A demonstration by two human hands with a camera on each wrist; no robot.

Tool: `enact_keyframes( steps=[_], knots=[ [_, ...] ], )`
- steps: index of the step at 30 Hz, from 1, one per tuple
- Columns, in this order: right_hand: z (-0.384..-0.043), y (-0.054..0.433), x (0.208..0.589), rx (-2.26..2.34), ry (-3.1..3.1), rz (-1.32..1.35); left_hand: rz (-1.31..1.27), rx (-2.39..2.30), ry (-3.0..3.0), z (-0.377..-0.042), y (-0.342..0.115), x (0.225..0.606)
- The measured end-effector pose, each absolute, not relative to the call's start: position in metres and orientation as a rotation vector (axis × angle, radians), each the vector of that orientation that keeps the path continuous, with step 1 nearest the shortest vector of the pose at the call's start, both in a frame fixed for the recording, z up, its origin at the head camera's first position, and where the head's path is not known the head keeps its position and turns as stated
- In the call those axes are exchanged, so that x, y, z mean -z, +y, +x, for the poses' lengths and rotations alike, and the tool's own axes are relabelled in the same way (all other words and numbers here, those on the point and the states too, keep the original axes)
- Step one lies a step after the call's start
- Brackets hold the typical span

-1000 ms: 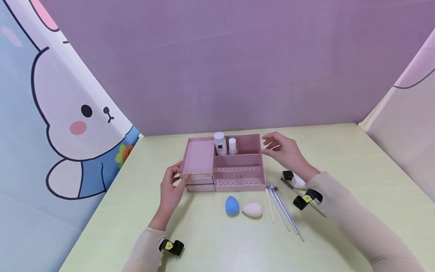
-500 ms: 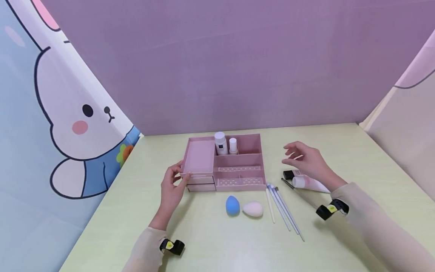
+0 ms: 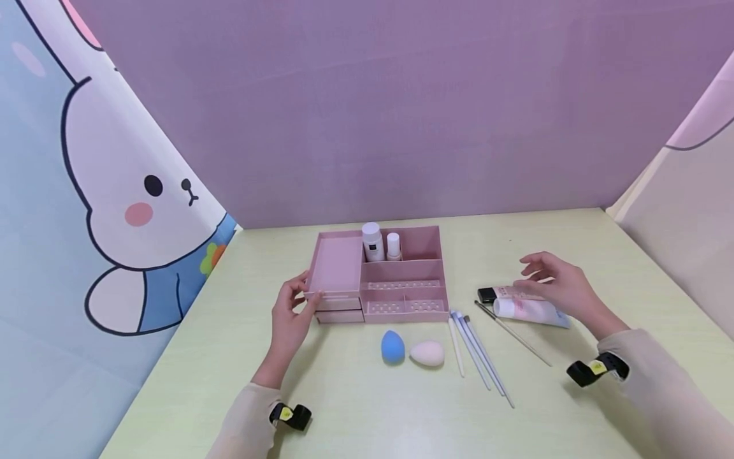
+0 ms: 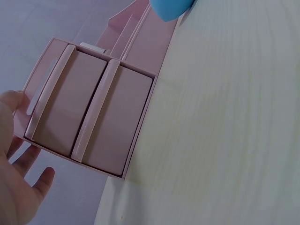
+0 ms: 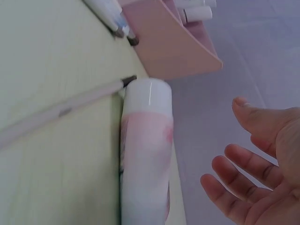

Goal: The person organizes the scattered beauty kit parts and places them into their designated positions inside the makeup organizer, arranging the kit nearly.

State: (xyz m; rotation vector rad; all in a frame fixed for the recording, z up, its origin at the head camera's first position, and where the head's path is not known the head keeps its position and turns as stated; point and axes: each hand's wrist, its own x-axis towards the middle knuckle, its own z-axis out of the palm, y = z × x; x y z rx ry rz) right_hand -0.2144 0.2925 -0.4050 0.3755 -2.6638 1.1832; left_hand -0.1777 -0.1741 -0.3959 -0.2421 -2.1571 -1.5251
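A pink makeup organizer (image 3: 335,261) stands on the table with two drawers on its left front. At its left front corner is my left hand (image 3: 290,319), thumb on the front upper edge and fingers along the side; the left wrist view shows the hand (image 4: 16,173) gripping there. A white bottle (image 3: 373,243) and a smaller white-capped bottle (image 3: 393,247) stand in the rear compartment. My right hand (image 3: 564,287) hovers, loosely bent and holding nothing, over a white-capped tube (image 3: 527,310) and a black-capped tube (image 3: 487,295), partly covering the latter.
A blue makeup sponge (image 3: 392,347) and a pale pink sponge (image 3: 427,353) lie before the organizer. Several makeup brushes (image 3: 482,354) lie right of them, with a dark-tipped brush (image 3: 518,338) beside the tubes. A purple cloth wall (image 3: 424,115) rises behind the table.
My right hand has moved right and toward me, from beside the organizer to above the tubes, uncovering the white-capped tube and dark-tipped brush. The left hand keeps its place.
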Motion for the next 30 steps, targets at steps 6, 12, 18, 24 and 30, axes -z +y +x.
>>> enact_keyframes(
  steps=[6,12,18,24,30],
  knots=[
    [-0.211,0.309,0.418,-1.142,-2.683,0.365,-0.246,1.527,-2.156,-0.177,-0.174,0.396],
    [-0.209,0.322,0.425,-1.120,-2.723,0.340,-0.235,1.536,-2.154,-0.178,-0.175,0.397],
    [-0.208,0.333,0.428,-1.107,-2.859,0.279,-0.232,1.530,-2.157,-0.177,-0.173,0.396],
    [-0.208,0.344,0.431,-1.093,-2.960,0.257,-0.247,1.527,-2.157,-0.178,-0.173,0.396],
    [-0.208,0.349,0.433,-1.026,-3.037,0.304,-0.263,1.514,-2.143,-0.179,-0.173,0.397]
  ],
)
